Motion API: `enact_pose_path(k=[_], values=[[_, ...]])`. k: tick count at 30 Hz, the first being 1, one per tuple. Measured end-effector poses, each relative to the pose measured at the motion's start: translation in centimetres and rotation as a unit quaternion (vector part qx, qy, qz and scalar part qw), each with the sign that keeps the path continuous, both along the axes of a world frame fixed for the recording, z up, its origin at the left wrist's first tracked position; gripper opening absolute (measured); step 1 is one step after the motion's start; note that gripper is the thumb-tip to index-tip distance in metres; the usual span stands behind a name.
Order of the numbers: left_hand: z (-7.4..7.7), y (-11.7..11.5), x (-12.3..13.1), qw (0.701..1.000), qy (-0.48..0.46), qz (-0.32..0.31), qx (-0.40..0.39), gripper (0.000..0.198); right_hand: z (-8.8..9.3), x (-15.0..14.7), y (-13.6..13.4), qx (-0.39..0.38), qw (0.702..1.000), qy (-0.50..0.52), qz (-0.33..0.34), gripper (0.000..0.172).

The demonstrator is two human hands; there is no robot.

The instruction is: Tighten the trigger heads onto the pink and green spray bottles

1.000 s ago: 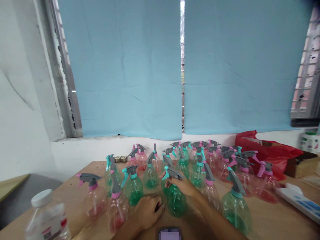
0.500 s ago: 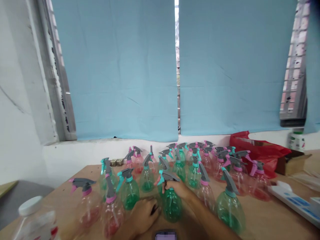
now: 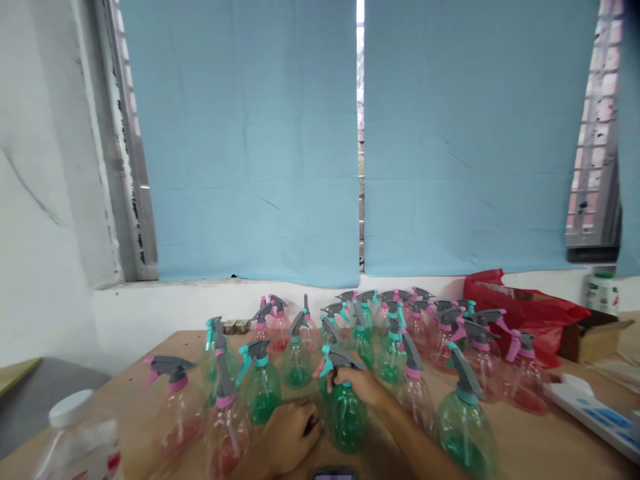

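In the head view my right hand (image 3: 361, 385) is wrapped around the grey-and-turquoise trigger head of a green spray bottle (image 3: 347, 423). The bottle stands upright on the table, green liquid inside. Just left of it, my left hand (image 3: 293, 430) rests on the table with its fingers curled; whatever they may hold is hidden. Behind the left hand stands another green spray bottle (image 3: 263, 390). A pink spray bottle (image 3: 229, 437) is to the left of that hand. To the right of my right forearm are a pink spray bottle (image 3: 416, 400) and a larger-looking green spray bottle (image 3: 466, 437).
Several more pink and green spray bottles crowd the back of the wooden table (image 3: 125, 407). A white-capped clear jar (image 3: 77, 440) stands front left. At right are a red plastic bag (image 3: 520, 317), a cardboard box (image 3: 595, 340) and a white-and-blue device (image 3: 595, 413).
The whole view has shifted slightly, so everything appears a little lower and further right. Both hands keep the same pose, the right one still on the green spray bottle.
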State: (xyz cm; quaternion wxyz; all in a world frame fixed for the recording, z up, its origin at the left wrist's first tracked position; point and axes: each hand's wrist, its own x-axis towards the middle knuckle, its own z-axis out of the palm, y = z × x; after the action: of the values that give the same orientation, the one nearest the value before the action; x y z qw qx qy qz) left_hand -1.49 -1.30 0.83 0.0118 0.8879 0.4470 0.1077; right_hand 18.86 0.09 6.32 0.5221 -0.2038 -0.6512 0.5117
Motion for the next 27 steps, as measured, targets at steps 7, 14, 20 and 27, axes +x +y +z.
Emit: enact_pose_path(k=[7, 14, 20, 27], values=[[0.1, -0.2, 0.1, 1.000, 0.003, -0.001, 0.011, 0.024, -0.5, -0.2, -0.1, -0.025, 1.000, 0.006, 0.000, 0.022], [0.2, -0.3, 0.2, 1.000, 0.010, 0.010, 0.011, 0.022, -0.4, -0.3, 0.2, 0.017, 1.000, -0.022, 0.002, 0.042], [0.5, -0.5, 0.2, 1.000, -0.002, 0.003, 0.006, 0.021, -0.6, -0.5, 0.2, 0.020, 1.000, -0.015, -0.007, 0.038], [0.2, -0.3, 0.1, 1.000, -0.006, -0.001, 0.006, 0.021, -1.2, -0.6, 0.2, -0.048, 0.998, 0.012, -0.032, 0.020]])
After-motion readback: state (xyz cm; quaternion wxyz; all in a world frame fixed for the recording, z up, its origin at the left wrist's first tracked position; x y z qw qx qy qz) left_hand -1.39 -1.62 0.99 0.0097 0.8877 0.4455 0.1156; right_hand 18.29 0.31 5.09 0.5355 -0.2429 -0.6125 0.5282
